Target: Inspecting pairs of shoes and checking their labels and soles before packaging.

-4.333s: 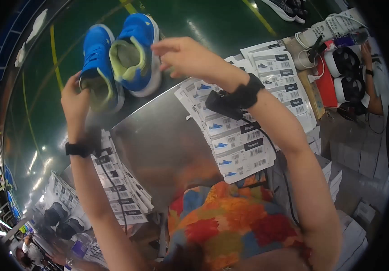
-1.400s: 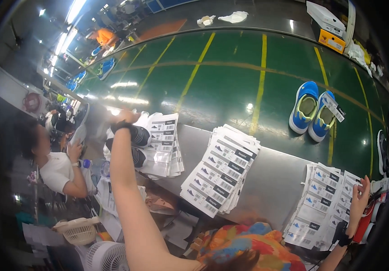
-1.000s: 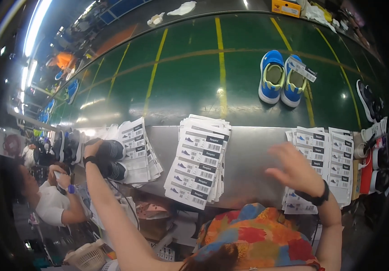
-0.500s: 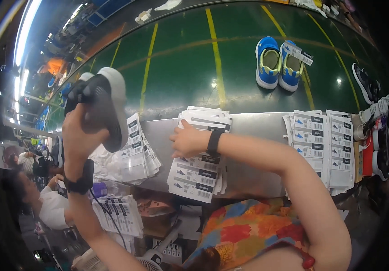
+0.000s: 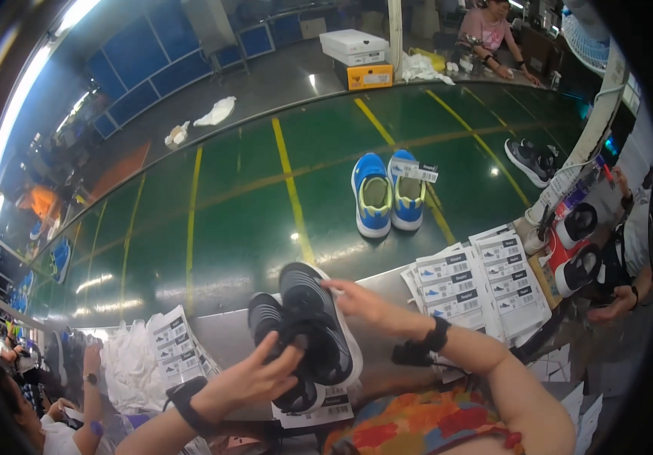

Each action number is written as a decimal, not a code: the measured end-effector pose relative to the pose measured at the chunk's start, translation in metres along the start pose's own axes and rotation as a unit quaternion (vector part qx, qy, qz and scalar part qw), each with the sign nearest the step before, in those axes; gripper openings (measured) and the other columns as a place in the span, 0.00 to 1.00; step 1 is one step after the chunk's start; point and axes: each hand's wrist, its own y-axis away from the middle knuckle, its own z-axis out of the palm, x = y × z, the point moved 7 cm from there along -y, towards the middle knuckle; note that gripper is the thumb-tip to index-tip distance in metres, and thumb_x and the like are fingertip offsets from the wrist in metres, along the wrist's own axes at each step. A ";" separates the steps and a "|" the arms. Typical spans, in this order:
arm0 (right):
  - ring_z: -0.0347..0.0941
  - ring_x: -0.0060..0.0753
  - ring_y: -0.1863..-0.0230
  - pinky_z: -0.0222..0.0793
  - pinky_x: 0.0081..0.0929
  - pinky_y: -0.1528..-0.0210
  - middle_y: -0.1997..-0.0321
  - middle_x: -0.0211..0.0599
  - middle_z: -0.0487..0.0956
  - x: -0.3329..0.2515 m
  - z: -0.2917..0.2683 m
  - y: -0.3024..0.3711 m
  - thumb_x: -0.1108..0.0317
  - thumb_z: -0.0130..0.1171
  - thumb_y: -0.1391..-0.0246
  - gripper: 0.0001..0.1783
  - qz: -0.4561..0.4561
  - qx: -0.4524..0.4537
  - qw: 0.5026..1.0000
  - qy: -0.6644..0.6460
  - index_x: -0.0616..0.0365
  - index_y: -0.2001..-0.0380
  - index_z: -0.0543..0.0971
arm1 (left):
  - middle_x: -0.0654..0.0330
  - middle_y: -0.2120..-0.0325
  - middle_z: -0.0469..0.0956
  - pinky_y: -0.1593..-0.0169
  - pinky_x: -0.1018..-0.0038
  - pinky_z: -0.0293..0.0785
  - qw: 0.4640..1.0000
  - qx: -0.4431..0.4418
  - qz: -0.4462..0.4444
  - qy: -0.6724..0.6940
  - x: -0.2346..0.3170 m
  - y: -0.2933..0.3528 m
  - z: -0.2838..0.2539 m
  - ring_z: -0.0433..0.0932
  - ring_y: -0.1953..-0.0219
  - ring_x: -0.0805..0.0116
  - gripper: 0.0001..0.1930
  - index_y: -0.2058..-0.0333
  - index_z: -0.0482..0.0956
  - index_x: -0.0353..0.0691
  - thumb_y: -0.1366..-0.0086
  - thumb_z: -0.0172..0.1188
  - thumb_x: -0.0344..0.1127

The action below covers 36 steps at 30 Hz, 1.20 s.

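Note:
A pair of black-and-grey sneakers (image 5: 315, 322) with white soles stands tilted, toes up, over the metal table edge in front of me. My left hand (image 5: 262, 371) grips the pair at the collar, its fingers bent by the shoe opening. My right hand (image 5: 368, 307) reaches in from the right, index finger stretched out to the toe of the right-hand shoe; its other fingers are partly hidden. Beneath the shoes, a stack of printed label sheets (image 5: 319, 413) shows only in part.
Blue sneakers (image 5: 373, 193) with a tag rest on the green conveyor belt (image 5: 243, 220). More label sheets (image 5: 486, 284) lie at right, others (image 5: 178, 345) at left beside crumpled white paper (image 5: 130, 364). Black sneakers (image 5: 531, 161) sit farther right. Co-workers are at both sides and across the belt.
My left hand has brought the black sneakers from the left down to the middle. My right hand has left the label stack for the shoe's toe. The view has shifted.

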 end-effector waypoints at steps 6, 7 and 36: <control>0.41 0.70 0.30 0.42 0.46 0.30 0.33 0.77 0.45 0.046 0.015 0.024 0.41 0.60 0.50 0.56 -0.006 0.034 0.968 0.249 0.62 0.32 0.44 | 0.53 0.41 0.66 0.40 0.46 0.58 0.968 -0.131 -0.015 0.215 0.009 -0.029 0.007 0.59 0.36 0.63 0.13 0.62 0.77 0.45 0.48 0.58 0.36; 0.41 0.71 0.31 0.44 0.44 0.31 0.34 0.79 0.44 0.033 0.019 0.028 0.42 0.59 0.50 0.55 -0.022 0.030 0.971 0.235 0.60 0.31 0.42 | 0.51 0.45 0.69 0.42 0.48 0.62 0.941 -0.081 -0.054 0.323 0.003 -0.035 -0.008 0.65 0.40 0.58 0.14 0.60 0.77 0.42 0.47 0.61 0.33; 0.66 0.60 0.46 0.61 0.40 0.41 0.47 0.61 0.68 0.021 0.019 0.035 0.54 0.58 0.53 0.40 -0.095 0.168 0.900 0.391 0.66 0.40 0.63 | 0.43 0.57 0.75 0.56 0.60 0.73 0.709 0.660 -0.054 0.244 -0.018 -0.031 -0.228 0.77 0.59 0.48 0.16 0.55 0.77 0.36 0.43 0.59 0.30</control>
